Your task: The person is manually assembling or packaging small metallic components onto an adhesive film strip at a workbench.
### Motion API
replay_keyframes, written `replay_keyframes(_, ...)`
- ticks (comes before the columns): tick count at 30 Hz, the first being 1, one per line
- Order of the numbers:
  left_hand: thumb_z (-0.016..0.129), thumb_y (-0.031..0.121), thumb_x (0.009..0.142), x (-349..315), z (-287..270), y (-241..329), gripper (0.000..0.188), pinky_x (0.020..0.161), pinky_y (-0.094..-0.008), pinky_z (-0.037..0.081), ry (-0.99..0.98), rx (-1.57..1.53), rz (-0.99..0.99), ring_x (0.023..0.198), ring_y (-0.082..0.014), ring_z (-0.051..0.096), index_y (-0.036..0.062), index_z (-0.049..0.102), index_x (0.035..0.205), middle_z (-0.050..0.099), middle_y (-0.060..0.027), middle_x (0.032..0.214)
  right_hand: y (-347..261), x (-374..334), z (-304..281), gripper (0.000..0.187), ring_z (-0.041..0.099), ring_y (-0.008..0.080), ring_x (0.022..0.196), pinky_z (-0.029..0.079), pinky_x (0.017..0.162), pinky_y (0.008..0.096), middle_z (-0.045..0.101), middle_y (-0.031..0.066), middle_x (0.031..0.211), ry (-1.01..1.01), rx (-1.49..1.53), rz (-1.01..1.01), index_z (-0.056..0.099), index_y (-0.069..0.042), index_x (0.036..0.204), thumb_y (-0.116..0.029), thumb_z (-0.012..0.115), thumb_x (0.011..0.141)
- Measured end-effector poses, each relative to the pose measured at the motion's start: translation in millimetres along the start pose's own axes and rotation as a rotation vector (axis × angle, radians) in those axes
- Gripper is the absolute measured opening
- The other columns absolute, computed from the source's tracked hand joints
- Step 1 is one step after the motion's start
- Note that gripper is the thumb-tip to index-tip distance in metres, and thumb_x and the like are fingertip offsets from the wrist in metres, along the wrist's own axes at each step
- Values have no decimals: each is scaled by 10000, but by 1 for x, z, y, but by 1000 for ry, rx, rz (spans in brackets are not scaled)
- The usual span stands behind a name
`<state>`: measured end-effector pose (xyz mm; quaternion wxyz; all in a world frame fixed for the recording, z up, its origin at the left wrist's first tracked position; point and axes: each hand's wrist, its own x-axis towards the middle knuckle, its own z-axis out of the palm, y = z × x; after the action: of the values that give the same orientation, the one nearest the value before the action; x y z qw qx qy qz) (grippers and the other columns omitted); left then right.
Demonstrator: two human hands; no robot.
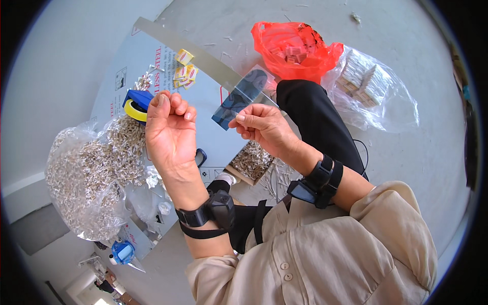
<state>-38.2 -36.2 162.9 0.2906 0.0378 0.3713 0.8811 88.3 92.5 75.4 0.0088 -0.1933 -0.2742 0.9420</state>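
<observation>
My right hand (267, 127) pinches the lower edge of a dark blue, see-through patterned plastic piece (241, 96) between thumb and fingers. My left hand (172, 129) is raised palm up, its fingers curled and the thumb against the index finger. Whatever the left fingertips may hold cannot be made out. Just behind that hand is a blue tape dispenser (138, 96) with a yellow roll (133, 111). Small yellow-and-white packets (185, 73) lie on the board-like tabletop (203, 117) beyond my hands.
A large clear bag of cotton swabs (86, 178) bulges at the left. Loose swabs fill a box (251, 161) below my right hand. On the floor sit a red plastic bag (295, 48) with pink packs and a clear bag (371, 89) of white packs. My knee (315, 112) rises beside the table.
</observation>
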Motion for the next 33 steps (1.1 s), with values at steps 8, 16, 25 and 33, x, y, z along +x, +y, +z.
replay_keyframes(8,673,78,804,14,-54,-42,114,555,-236,361,310,281,108,744,-90,486,41,602,885,587,-18,839,26,-29,-6,112,529,89,602,431,539,214,626,56,751,275,-100,124,590,-41,790,-113,662,836)
replay_keyframes(16,686,6,767,39,-109,-80,113,540,-214,380,313,382,-45,657,-101,509,6,616,855,587,-28,761,57,-14,-38,109,506,91,559,406,493,213,606,50,704,506,-118,155,584,-23,769,-71,668,820)
replay_keyframes(25,691,-37,744,64,-117,-98,161,597,-215,415,248,468,112,689,-105,556,-13,627,889,626,-48,824,61,3,-34,60,548,93,584,461,538,219,625,51,719,603,-190,100,630,-6,812,-55,664,817)
replay_keyframes(33,700,-50,738,59,-122,-104,227,614,-218,443,248,524,126,686,-88,557,-26,627,951,629,-51,806,56,-1,-32,56,591,102,607,498,564,229,638,55,724,656,-201,94,625,6,813,-33,664,808)
